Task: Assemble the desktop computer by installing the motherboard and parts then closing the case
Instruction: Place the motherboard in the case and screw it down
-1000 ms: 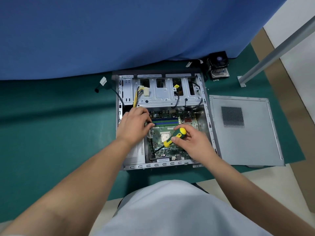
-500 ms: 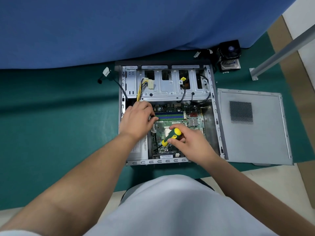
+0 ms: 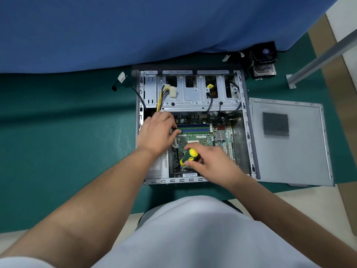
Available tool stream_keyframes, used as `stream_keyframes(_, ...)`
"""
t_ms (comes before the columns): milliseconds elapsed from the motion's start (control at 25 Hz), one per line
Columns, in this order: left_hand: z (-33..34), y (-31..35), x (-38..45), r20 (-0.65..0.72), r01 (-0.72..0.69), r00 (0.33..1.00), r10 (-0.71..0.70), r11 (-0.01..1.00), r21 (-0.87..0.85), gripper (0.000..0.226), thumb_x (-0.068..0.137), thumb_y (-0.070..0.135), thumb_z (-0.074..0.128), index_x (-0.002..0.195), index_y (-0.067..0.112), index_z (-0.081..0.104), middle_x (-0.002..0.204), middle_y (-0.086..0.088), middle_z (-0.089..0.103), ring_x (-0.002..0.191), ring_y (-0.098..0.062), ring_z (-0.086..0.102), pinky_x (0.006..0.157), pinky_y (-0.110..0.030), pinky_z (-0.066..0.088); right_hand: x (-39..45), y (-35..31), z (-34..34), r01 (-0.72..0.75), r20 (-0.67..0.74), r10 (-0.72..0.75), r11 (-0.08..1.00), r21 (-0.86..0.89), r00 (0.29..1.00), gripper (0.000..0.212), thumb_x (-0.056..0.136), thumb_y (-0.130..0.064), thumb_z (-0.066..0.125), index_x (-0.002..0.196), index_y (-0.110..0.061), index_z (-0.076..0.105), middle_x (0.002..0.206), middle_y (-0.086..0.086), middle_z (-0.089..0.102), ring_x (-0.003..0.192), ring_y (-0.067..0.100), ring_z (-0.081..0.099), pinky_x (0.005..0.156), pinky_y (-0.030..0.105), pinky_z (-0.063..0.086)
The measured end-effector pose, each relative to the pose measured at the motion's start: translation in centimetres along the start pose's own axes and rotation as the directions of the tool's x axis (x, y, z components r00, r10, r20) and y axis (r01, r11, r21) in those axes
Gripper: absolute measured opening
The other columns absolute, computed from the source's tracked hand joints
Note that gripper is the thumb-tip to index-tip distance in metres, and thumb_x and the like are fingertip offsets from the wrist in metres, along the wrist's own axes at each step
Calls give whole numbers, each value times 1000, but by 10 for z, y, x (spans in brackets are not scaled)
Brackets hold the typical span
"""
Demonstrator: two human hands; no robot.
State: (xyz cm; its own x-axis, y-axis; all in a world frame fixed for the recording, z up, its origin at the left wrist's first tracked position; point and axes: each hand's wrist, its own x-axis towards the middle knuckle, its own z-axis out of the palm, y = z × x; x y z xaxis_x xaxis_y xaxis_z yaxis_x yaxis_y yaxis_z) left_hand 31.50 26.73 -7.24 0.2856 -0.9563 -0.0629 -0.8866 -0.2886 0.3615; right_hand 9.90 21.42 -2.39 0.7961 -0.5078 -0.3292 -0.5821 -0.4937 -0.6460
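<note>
An open grey computer case [image 3: 246, 120] lies on its side on the green mat, with a green motherboard [image 3: 201, 138] inside. My right hand [image 3: 210, 161] grips a green and yellow screwdriver [image 3: 188, 156] standing nearly upright over the board's near left corner; its tip is hidden. My left hand [image 3: 156, 132] rests at the board's left edge by the blue memory slots [image 3: 193, 128], fingers curled down on something small that I cannot make out. The case's side panel [image 3: 287, 140] lies flat to the right.
A CPU cooler with a fan [image 3: 263, 59] sits behind the case at the right. Yellow power cables [image 3: 164, 93] hang over the drive cage [image 3: 193, 89]. A black cable with a white tag [image 3: 121, 78] trails left. A metal leg [image 3: 320, 55] slants at far right, blue cloth behind.
The screwdriver has tipped from slanting to nearly upright and shifted toward the board's near left corner. The view has shifted, so the case sits further right. My left hand has stayed at the board's edge.
</note>
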Motion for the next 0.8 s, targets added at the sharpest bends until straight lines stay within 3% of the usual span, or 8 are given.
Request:
stream_keyframes(280, -2, 1, 0, -10, -5, 1000, 5, 1000, -12, 21, 95, 48, 64, 96, 27, 69, 114, 12, 61, 113, -14, 52, 88, -37, 44, -1, -18, -2, 174, 137, -151, 969, -175, 979, 49, 98, -46, 56, 144, -34, 44, 116, 1, 67, 98, 25, 63, 77, 34, 48)
stream_keyframes(360, -2, 1, 0, 0, -24, 1000, 24, 1000, -18, 22, 95, 50, 63, 97, 28, 68, 115, 11, 62, 115, -14, 52, 90, -37, 44, -5, -29, -5, 214, 163, -182, 954, -210, 970, 48, 98, -41, 50, 144, -32, 40, 108, 3, 66, 90, 27, 62, 69, 33, 45)
stream_keyframes(480, -7, 1, 0, 51, -72, 996, 76, 994, -79, 31, 91, 56, 66, 109, 31, 65, 123, 12, 61, 121, -13, 50, 98, -38, 44, -5, -42, -4, 242, 156, -197, 895, -375, 968, 35, 99, -46, 47, 123, -20, 45, 86, 6, 65, 75, 36, 64, 57, 38, 46)
stream_keyframes(560, -15, -2, -10, 35, -29, 999, 41, 954, -300, 41, 88, 50, 74, 122, 31, 62, 126, 12, 60, 122, -12, 51, 103, -37, 44, -2, -51, 1, 198, 89, -178, 823, -533, 980, 48, 99, -62, 44, 115, -17, 47, 80, 7, 67, 71, 36, 66, 50, 35, 33)
stream_keyframes(640, -20, -8, -36, -60, -17, 998, -15, 862, -507, 33, 92, 26, 73, 124, 27, 64, 122, 12, 64, 118, -11, 56, 103, -40, 47, 3, -58, 7, 131, 0, -175, 737, -663, 985, 63, 93, -76, 41, 112, -18, 55, 74, 7, 69, 67, 32, 69, 47, 30, 20)
stream_keyframes(720, -15, -14, -76, -77, -60, 997, 23, 848, -526, 34, 88, 9, 62, 117, 24, 71, 118, 12, 68, 118, -13, 60, 105, -41, 47, 7, -63, 10, 88, -36, -161, 698, -711, 986, 73, 85, -86, 36, 109, -23, 61, 69, 5, 67, 66, 29, 70, 48, 28, 20)
stream_keyframes(800, -10, -12, -107, 3, -58, 998, 66, 890, -453, 42, 81, 18, 63, 120, 31, 71, 124, 20, 63, 133, -2, 49, 113, -31, 32, 9, -63, 9, 51, -57, -126, 714, -699, 990, 78, 79, -93, 30, 105, -27, 64, 67, 4, 61, 68, 28, 69, 50, 28, 21)
